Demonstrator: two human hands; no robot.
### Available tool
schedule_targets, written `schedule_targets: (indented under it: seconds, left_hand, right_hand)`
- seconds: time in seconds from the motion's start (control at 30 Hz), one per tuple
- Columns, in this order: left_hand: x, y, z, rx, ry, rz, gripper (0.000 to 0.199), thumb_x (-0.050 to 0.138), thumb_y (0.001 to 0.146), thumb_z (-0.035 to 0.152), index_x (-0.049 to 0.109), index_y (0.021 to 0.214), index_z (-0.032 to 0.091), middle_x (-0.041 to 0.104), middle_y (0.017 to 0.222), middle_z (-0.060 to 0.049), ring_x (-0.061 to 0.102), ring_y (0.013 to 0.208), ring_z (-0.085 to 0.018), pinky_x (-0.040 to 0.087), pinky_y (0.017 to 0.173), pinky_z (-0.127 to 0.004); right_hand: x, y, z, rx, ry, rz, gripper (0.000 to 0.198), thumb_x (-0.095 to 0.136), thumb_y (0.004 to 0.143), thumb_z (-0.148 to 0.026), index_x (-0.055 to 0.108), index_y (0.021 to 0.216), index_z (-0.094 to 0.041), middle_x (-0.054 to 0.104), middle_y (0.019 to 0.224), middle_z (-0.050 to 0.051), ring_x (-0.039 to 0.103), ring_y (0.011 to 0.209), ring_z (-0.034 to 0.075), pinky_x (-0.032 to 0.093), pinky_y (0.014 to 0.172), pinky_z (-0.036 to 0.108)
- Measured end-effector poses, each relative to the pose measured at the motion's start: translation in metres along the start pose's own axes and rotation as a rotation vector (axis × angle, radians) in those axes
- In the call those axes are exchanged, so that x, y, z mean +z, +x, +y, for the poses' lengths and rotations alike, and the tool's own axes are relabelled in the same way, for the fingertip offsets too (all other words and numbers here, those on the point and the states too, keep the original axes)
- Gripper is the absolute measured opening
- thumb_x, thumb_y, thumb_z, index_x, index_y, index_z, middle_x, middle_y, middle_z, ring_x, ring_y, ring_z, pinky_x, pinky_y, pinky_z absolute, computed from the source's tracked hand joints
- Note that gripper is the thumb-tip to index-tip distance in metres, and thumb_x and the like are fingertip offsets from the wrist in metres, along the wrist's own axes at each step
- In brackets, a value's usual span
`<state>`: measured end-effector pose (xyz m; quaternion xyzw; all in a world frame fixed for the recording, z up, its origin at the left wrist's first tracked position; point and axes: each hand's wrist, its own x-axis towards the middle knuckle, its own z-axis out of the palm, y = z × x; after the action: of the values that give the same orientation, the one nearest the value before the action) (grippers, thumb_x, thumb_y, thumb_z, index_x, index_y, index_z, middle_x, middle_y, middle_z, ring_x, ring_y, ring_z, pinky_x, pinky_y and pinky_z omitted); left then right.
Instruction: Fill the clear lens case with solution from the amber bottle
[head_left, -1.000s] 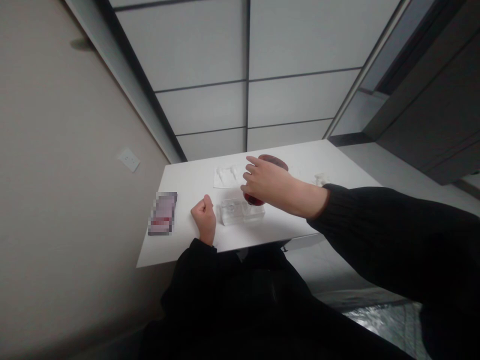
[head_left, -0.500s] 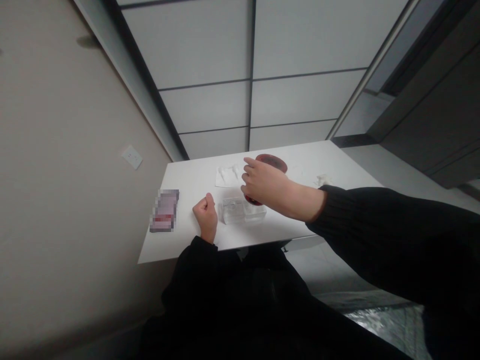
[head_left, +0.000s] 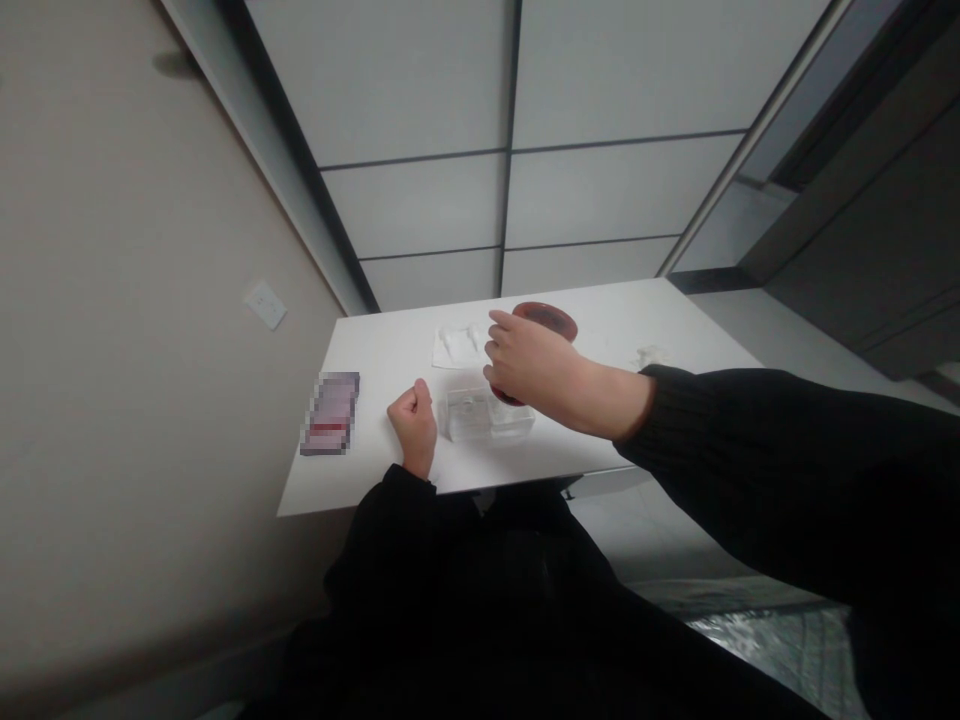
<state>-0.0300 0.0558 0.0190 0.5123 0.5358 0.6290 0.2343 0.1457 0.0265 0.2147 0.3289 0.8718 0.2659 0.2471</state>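
On the white table, my left hand is closed in a loose fist with the thumb on top, and nothing shows in it. Just right of it stands a clear plastic box with two compartments. My right hand is over the box's far right side, fingers bent downward and closed. Its fingertips, and anything they hold, are hidden from me. A reddish-brown round dish shows behind this hand. Below the fingers, a second reddish-brown rim peeks out, mostly covered by the hand.
Toward the back, a white sheet bears two small pale pieces. Crumpled white tissue lies near my right sleeve. At the left edge is a blurred-out pinkish packet. A wall stands to the left, panelled doors beyond the table.
The whole view has shifted very slightly. Both hands and the objects on the table keep their places.
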Motion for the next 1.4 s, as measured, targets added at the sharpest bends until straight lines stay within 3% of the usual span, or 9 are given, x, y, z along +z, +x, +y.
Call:
schedule_targets:
  seconds: [0.63, 1.4]
  left_hand:
    - [0.0, -0.001, 0.004, -0.001, -0.01, -0.01, 0.065, 0.058, 0.097, 0.061, 0.025, 0.055, 0.024, 0.023, 0.053, 0.005, 0.023, 0.053, -0.011, 0.018, 0.054, -0.031]
    - [-0.001, -0.002, 0.004, -0.014, -0.01, -0.002, 0.067, 0.06, 0.097, 0.061, 0.024, 0.054, 0.024, 0.022, 0.053, 0.005, 0.023, 0.054, -0.011, 0.017, 0.054, -0.031]
  right_hand:
    - [0.014, 0.002, 0.001, -0.014, 0.014, 0.102, 0.021, 0.061, 0.103, -0.022, 0.082, 0.099, -0.02, 0.082, 0.103, 0.006, 0.07, 0.1, 0.021, 0.044, 0.106, 0.041]
    - [0.003, -0.005, 0.002, 0.037, 0.06, -0.002, 0.016, 0.065, 0.103, -0.02, 0.081, 0.102, -0.018, 0.082, 0.106, 0.007, 0.07, 0.103, 0.021, 0.045, 0.094, 0.036]
